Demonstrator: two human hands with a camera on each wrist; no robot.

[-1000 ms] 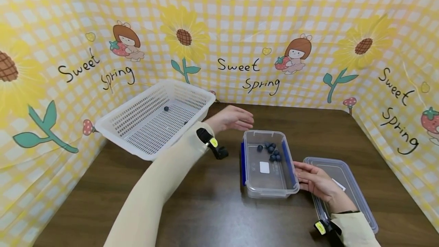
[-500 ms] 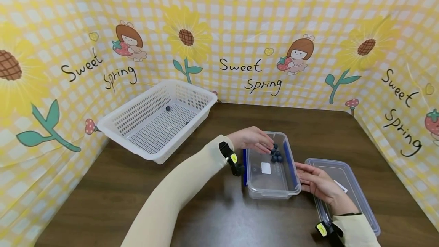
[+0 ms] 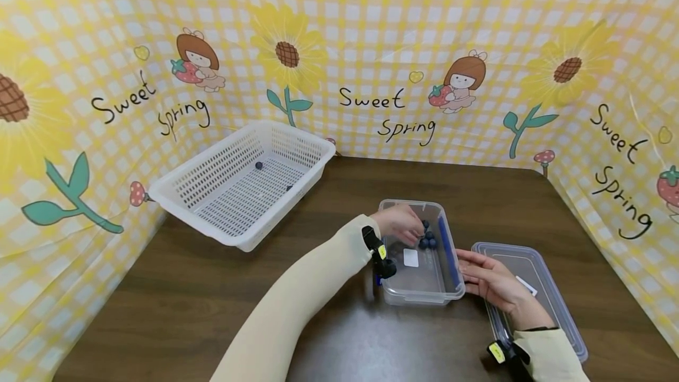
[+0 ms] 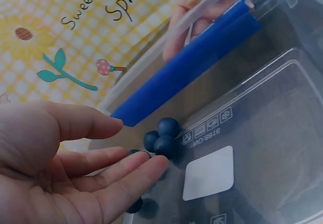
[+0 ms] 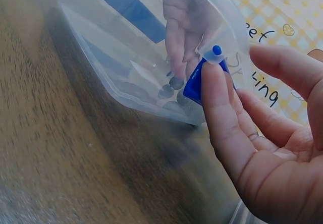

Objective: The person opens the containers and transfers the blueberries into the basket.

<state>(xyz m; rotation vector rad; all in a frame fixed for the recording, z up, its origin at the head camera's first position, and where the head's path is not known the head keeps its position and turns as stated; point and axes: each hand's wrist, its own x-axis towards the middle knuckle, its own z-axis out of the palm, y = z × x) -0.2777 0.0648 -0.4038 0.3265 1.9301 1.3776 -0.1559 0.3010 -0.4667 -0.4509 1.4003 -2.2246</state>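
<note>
While behind L hand [image 3: 399, 224] — blueberries [image 3: 427, 239] half-hidden.

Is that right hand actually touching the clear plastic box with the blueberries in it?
Touching. The right wrist view shows a fingertip of the right hand pressed against the clear box's wall, right at its blue side clip; no gap shows between them.

Small dark blueberries [image 3: 427, 239] lie clustered at the 12 o'clock end of a clear, blue-clipped plastic box [image 3: 421, 287] at table centre, upright and lidless.
</note>
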